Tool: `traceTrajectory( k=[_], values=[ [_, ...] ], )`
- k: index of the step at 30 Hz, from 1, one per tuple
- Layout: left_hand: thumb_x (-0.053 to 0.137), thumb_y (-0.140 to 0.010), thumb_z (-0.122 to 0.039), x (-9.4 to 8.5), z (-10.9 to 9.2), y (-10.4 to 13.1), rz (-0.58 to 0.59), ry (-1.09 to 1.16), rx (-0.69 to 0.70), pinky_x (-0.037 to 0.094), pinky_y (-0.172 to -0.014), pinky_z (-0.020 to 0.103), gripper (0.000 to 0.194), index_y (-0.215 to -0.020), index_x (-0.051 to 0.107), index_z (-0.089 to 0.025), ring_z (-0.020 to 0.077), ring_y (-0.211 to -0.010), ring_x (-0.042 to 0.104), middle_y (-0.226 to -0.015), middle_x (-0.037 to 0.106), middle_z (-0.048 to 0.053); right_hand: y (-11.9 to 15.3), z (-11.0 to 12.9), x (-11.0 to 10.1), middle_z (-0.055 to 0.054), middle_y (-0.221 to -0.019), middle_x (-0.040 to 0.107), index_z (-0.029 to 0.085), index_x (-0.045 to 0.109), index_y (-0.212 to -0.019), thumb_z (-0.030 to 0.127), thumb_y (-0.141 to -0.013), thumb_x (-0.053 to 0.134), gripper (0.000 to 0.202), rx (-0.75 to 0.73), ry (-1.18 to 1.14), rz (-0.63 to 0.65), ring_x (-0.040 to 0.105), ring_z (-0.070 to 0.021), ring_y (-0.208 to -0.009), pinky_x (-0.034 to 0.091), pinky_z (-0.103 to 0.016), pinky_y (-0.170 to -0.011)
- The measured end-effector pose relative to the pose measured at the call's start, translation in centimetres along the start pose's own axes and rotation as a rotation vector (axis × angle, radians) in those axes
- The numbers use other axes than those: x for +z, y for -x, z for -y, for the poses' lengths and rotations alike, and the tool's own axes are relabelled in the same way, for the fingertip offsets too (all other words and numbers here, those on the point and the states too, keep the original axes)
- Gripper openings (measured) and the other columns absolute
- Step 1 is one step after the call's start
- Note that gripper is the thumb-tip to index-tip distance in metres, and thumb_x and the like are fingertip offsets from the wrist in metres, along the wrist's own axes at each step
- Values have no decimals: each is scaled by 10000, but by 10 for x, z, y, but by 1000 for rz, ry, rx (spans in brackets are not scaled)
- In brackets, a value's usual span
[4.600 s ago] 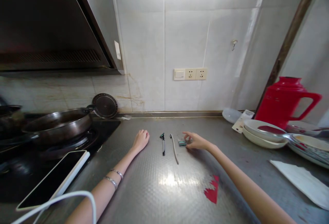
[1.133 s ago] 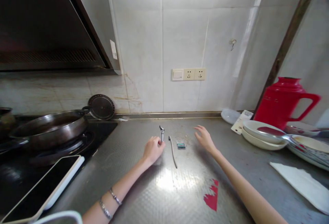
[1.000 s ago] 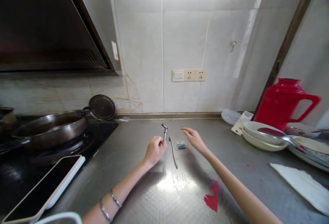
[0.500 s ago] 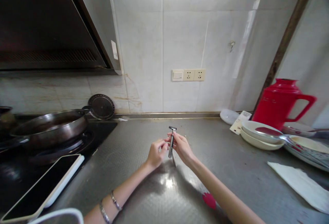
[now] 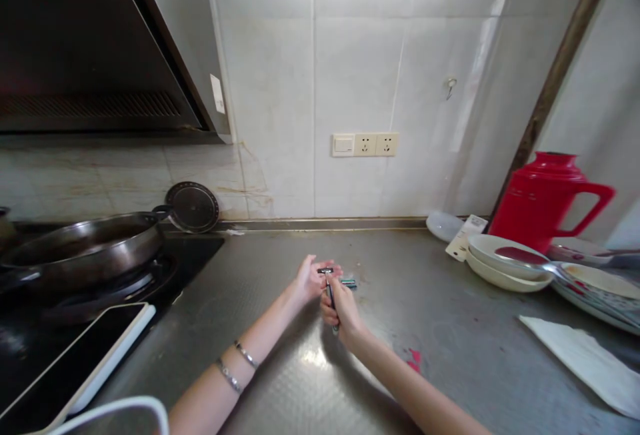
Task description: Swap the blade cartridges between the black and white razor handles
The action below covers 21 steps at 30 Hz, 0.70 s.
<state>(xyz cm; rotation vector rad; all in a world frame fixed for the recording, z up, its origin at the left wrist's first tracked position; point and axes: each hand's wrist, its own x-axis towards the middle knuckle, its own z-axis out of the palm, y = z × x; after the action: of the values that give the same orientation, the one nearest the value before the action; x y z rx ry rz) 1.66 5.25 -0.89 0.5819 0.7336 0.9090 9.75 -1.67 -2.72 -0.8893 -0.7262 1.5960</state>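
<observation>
A razor (image 5: 331, 295) with a dark handle is in my right hand (image 5: 345, 312), whose fingers are wrapped round it. The razor's head points away from me, over the fingers of my left hand (image 5: 311, 278). That hand is turned palm up with its fingers stretched out to the right; whether the head touches them I cannot tell. Just right of the fingers, a small dark and green piece (image 5: 349, 284) shows, too small to name. My right hand partly hides the left fingertips.
On the left, a pan (image 5: 85, 252) sits on the black stove (image 5: 197, 255), near a phone (image 5: 95, 355) and a white cable (image 5: 125, 405). At right are a red thermos jug (image 5: 537, 202), stacked bowls (image 5: 505, 275), plates (image 5: 615, 288) and a white paper sheet (image 5: 575, 355). A range hood (image 5: 165, 55) hangs upper left.
My right hand has turned and closed round the razor's handle, bringing the razor lower. My left hand has gone from bent fingers to an outstretched palm. The small green piece has come into sight.
</observation>
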Motion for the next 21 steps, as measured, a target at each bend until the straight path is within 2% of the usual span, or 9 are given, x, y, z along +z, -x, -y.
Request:
traceTrajectory(
  k=[5,14,21],
  values=[
    [266,-881,-373,4,4,-1,10,44,3,495,-753,289,442,-964,540,-36,198,-821,651,-959,642,206,0,-1,-1,127,-371,332,212,375,-660,568,-685,559,401,24,45,-43,204,-7,-258,82,-129,-287],
    [316,-886,-324,-5,9,-7,70,111,-42,469,-741,281,407,-1046,522,-11,193,-721,657,-845,673,191,-1,0,-1,124,-350,314,212,354,-640,506,-736,497,340,61,101,-94,209,-13,-242,96,-129,-268],
    [370,-842,-256,-1,6,-4,71,94,-13,468,-773,298,327,-943,581,-29,206,-743,662,-783,688,160,-2,0,-4,124,-338,314,211,373,-634,532,-712,519,361,24,99,-70,209,-17,-237,103,-131,-258]
  ],
)
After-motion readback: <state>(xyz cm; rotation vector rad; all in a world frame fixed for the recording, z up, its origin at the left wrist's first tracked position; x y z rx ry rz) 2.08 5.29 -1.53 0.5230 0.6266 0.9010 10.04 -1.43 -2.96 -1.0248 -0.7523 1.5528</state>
